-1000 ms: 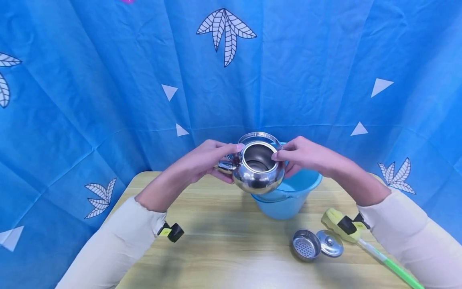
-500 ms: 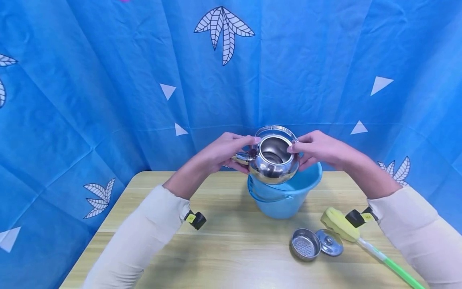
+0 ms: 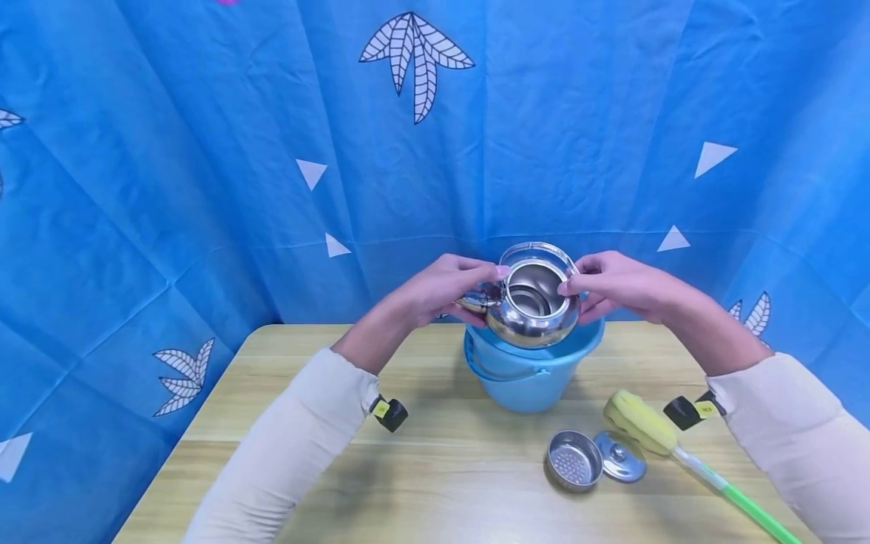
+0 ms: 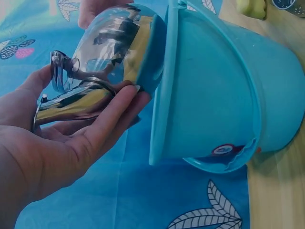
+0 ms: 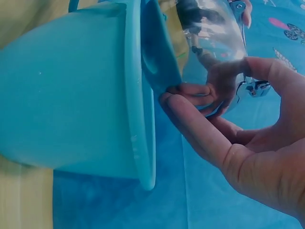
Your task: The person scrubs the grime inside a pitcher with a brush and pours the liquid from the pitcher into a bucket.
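Note:
A shiny steel teapot [image 3: 533, 329], lidless, is held by both hands just above a light-blue bucket [image 3: 523, 389]. Its round mouth tilts toward the head camera, so the inside shows, and its hoop handle stands up behind the mouth. On the spout side, my left hand [image 3: 451, 287] grips the pot, thumb near the rim and fingers beneath, as the left wrist view also shows. My right hand [image 3: 621, 285] grips the opposite side, thumb at the mouth's rim and fingers under the body [image 5: 217, 43]. The bucket's inside is partly hidden by the pot.
On the wooden table [image 3: 435, 468], in front of the bucket, lie a perforated steel strainer cup [image 3: 574, 461] and a steel lid [image 3: 620, 456], side by side. Right of them is a yellow sponge brush [image 3: 642, 423] with a green handle [image 3: 757, 510]. A blue patterned curtain [image 3: 578, 136] hangs behind.
Both hands have carried the teapot to the right, from the bucket's left side to over its middle. Strainer, lid, brush and bucket stay where they were.

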Demonstrator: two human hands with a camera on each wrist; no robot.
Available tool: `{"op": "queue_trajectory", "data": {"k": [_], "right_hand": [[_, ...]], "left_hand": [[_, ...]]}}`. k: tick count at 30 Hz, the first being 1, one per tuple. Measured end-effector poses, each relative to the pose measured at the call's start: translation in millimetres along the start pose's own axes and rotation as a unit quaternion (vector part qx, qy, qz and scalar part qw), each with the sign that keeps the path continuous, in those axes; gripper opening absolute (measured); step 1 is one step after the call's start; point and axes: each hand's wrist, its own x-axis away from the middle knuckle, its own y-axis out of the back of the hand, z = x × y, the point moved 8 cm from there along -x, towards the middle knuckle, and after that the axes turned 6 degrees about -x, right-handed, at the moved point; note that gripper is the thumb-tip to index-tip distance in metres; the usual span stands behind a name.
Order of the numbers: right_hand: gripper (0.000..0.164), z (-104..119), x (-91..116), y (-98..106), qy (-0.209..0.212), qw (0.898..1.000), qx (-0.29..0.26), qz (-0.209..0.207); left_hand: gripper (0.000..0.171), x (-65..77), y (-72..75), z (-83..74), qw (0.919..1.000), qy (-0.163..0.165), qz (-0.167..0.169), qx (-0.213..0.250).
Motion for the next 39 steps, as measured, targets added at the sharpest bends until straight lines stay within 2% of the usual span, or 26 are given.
{"op": "queue_trajectory", "data": {"k": [6, 17, 23, 31, 39], "right_hand": [[0.049, -7, 0, 1, -0.002, 1.000, -0.005, 0.001], [0.050, -16, 2, 3, 0.002, 1.000, -0.009, -0.019], [0.053, -25, 2, 1, 0.000, 0.999, -0.018, -0.033], [0.058, -25, 0, -2, 0.017, 0.999, -0.017, -0.043], [0.064, -25, -1, -4, 0.023, 0.998, -0.024, -0.052]], "left_hand": [[0.056, -6.1, -6.1, 5.5, 1.0000, 0.007, -0.001, 0.005], [0.070, -13.8, -16.4, 11.4, 0.9998, -0.005, -0.017, 0.009], [0.071, -18.8, -19.1, 17.0, 0.9995, -0.009, -0.029, 0.008], [0.070, -20.0, -16.4, 23.6, 0.9979, -0.019, -0.054, 0.031], [0.070, -20.9, -15.6, 26.7, 0.9972, -0.044, -0.055, 0.027]]}}
